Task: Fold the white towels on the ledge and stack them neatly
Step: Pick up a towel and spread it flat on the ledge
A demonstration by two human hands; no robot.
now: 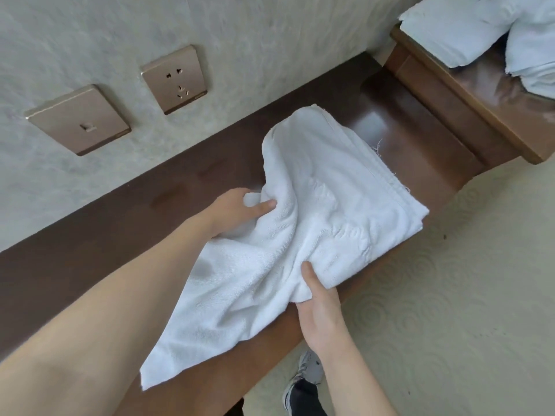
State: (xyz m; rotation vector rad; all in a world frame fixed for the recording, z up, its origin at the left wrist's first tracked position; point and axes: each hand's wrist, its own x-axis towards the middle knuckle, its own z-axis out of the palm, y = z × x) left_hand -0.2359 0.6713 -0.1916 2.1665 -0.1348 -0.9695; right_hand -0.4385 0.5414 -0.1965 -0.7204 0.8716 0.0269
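A: How is this fold best carried through?

B: Starting at the left, the far edge of the white towel (pixel 303 211) is pinched by the left hand (pixel 237 210), thumb on top and fingers curled under the bunched cloth. The near edge is gripped the same way by the right hand (pixel 319 307), thumb pressed into the fabric. The towel is spread along the dark wooden ledge (pixel 99 235), with one loose corner left hanging off the front. A clean fold is likely got if both pinched edges are lifted together and kept taut — then laid over so the hems are matched at the right end.

A: And the hanging corner?

B: It should be drawn in first, or the fold will probably be skewed.

A: What cannot be made out?

B: The fingers under the cloth are hidden, and how many layers are already folded cannot be told. At the far right, the other towels (pixel 468 28) on the raised shelf (pixel 468 94) are cut off by the frame — their number is unclear.
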